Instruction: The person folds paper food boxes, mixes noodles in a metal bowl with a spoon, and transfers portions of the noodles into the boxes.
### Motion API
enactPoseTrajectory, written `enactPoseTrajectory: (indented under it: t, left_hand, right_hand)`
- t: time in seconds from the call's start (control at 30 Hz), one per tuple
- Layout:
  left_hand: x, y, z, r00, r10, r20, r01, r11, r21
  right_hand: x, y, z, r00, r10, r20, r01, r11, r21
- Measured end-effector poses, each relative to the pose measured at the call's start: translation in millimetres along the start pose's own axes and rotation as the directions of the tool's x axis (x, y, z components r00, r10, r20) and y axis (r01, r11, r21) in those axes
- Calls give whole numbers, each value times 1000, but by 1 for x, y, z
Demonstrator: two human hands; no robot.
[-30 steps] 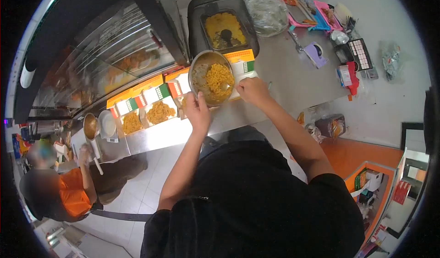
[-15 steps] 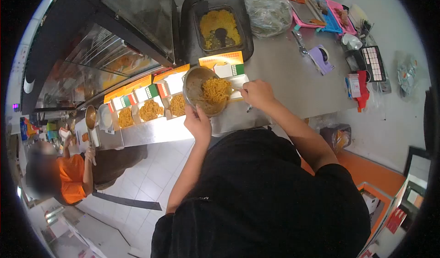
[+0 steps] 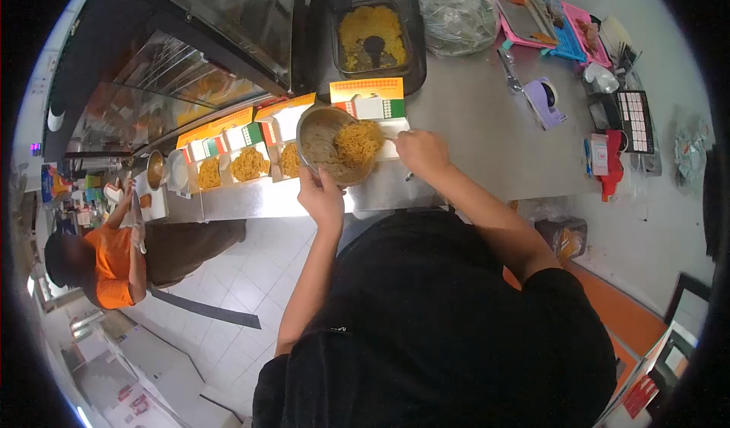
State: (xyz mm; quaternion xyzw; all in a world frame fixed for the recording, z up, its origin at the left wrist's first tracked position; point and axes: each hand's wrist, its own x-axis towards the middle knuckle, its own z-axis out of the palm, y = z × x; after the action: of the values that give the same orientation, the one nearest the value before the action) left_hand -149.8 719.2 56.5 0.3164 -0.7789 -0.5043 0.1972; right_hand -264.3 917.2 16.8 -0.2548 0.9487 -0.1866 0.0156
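Note:
My left hand point(image 3: 322, 200) grips the near rim of a metal bowl point(image 3: 318, 139), which tilts to the right above the counter. Noodles point(image 3: 359, 140) are heaped on the bowl's right side. My right hand point(image 3: 423, 154) is closed round the handle of a utensil point(image 3: 388, 151); its head is hidden in the noodles, so its kind is unclear. Behind and partly under the bowl stands an open carton point(image 3: 394, 127). To the left, three open cartons hold noodles: one portion point(image 3: 209, 175) at the far end, another point(image 3: 249, 165) beside it, and a third point(image 3: 290, 160) partly covered by the bowl.
A black pan point(image 3: 417, 66) with yellow food stands behind the cartons. A bagged bundle point(image 3: 458, 17), a purple tape dispenser point(image 3: 541, 102) and trays point(image 3: 525, 17) lie along the counter point(image 3: 487, 154). A glass cabinet point(image 3: 175, 85) rises at left. A co-worker in orange point(image 3: 114, 268) stands farther left.
The bowl has shifted slightly left and tilts more, with the noodles gathered at its right rim. My right hand stays on the utensil. The co-worker's arms have moved.

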Motion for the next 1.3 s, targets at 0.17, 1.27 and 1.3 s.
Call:
enactPoseTrajectory:
  t: [0.17,1.27,1.3]
  left_hand:
    - [-5,3,3,1000,3,18,-3,999,-33]
    - [8,-4,-11,993,35,111,-34,999,-4]
    - [7,-2,-12,995,14,101,-13,1000,-9]
  right_hand:
    - [-8,-17,-1,987,-102,-122,109,992,57]
    - [-12,-36,19,990,-139,-35,143,980,140]
    - [-10,-30,14,990,-127,-65,135,980,147]
